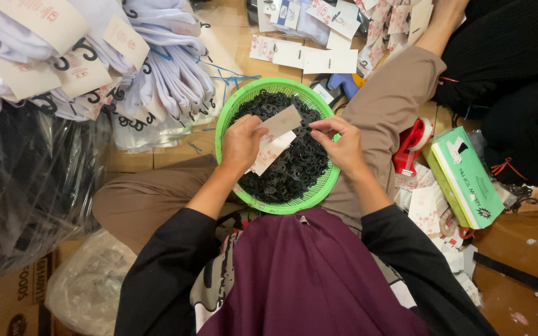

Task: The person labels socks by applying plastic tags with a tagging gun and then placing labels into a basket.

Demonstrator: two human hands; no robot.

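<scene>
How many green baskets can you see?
1. The green basket sits on the person's lap, full of small black hooks. The left hand and right hand hold paper cards over it. Others could be hidden.

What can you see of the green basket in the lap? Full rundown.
The green basket is round, looks like perforated plastic with a mesh wall and a solid rim, and sits upright on the seated person's lap. It is nearly full of small black plastic hooks. The left hand and right hand hover over it, holding a few paper cards between them. The left wrist crosses its near rim; the front edge meets the maroon garment.
</scene>
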